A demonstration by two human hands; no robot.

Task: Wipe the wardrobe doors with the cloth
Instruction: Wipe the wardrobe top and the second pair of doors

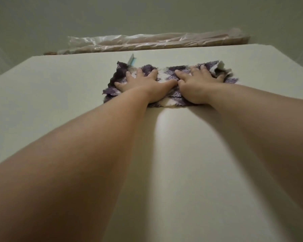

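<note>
— Pale, cream-coloured wardrobe door (164, 154) fills nearly the whole view, smooth and bare. How much room is there around the cloth (166, 79)?

— Plenty below and to the left, where the panel runs wide and uncluttered. Above, the cloth sits near the door's top edge, with only a narrow strip of panel left. On the right its ragged corner lies close to the panel's slanting edge.

— And the hands?

— Both flat on the cloth, palms down, fingers spread. The left hand (140, 82) presses the darker purple half; the right hand (198, 82) presses the paler half. Their thumbs almost meet in the middle. Neither grips anything; they simply press the purple-and-white fabric against the door.

— Anything else up there?

— A small blue-green tag (131, 60) pokes out just above the cloth's upper left corner. Beyond the top edge lies a long bundle wrapped in clear plastic (156, 41), and behind it a dim greyish wall (147, 14).
</note>
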